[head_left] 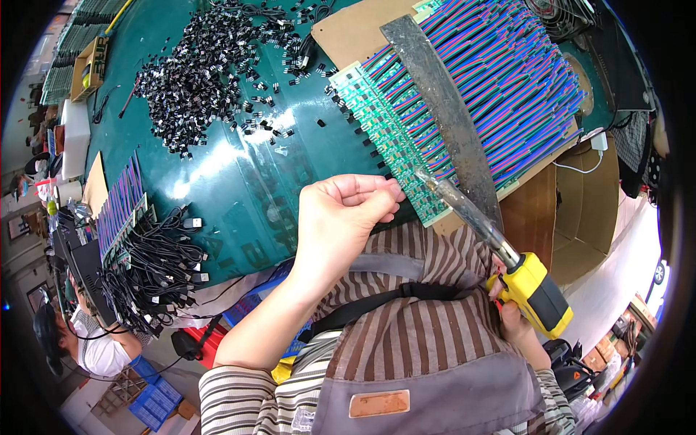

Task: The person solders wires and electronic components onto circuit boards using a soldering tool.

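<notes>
My left hand (341, 217) is closed in a pinch at the near left edge of a panel of green circuit boards (384, 134). Whatever its fingertips hold is too small or hidden to make out. Small black connectors (375, 154) line that board edge. In my right hand (510, 317) is a yellow and black soldering gun (538, 293), its metal tip angled onto the boards near my left fingertips. Blue, red, green and black wires (500, 65) run from the panel to the far right. A dark flat metal bar (453, 116) lies across them.
Loose small black connectors (196, 80) are heaped on the green mat (268, 181) at far left. Black USB cables (159, 254) hang at the left edge beside another wired panel (123, 210). A cardboard box (591, 210) stands at right; another person (101, 344) sits at lower left.
</notes>
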{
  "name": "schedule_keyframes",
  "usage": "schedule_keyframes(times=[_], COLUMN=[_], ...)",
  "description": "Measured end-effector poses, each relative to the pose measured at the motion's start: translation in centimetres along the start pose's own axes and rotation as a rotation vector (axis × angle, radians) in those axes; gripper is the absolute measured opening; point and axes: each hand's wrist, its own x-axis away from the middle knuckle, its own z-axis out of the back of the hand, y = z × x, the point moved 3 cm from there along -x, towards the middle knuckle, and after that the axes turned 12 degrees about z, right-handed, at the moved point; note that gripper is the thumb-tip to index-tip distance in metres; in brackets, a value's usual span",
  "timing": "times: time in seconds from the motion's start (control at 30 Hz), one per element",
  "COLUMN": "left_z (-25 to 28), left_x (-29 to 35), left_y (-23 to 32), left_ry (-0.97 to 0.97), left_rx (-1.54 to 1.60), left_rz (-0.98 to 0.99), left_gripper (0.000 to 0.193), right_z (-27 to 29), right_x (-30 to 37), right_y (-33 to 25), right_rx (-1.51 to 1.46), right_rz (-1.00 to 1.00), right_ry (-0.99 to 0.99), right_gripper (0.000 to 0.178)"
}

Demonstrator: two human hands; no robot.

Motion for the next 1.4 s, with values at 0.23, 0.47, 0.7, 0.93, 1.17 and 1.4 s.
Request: schedule_keyframes(times=[0.23, 0.47, 0.7, 0.93, 1.17, 1.4], left_z=[-0.2, -0.1, -0.2, -0.3, -0.3, 0.0], left_x=[0.1, 0.1, -0.1, -0.1, -0.1, -0.1], left_y=[-0.1, -0.1, -0.2, -0.3, -0.3, -0.5], left_ry=[0.018, 0.021, 0.018, 0.031, 0.034, 0.049], left_rx=[0.022, 0.031, 0.032, 0.032, 0.041, 0.026], left_rz=[-0.036, -0.029, -0.036, -0.035, -0.035, -0.033], left_gripper=[0.018, 0.018, 0.019, 0.019, 0.018, 0.019], right_z=[-0.9, -1.1, -1.0, -0.8, -0.8, -0.4], right_x=[-1.2, -2.9, -3.1, -3.3, -0.7, 0.5], right_y=[-0.7, -1.7, -2.0, -2.2, -0.7, 0.6], right_rx=[-0.094, -0.096, -0.118, 0.024, -0.078, -0.112], right_rz=[0.108, 0.133, 0.084, 0.189, 0.105, 0.059], right_ry=[0.138, 0.122, 0.100, 0.036, 0.154, 0.118], right_gripper=[0.036, 0.034, 0.033, 0.028, 0.031, 0.034])
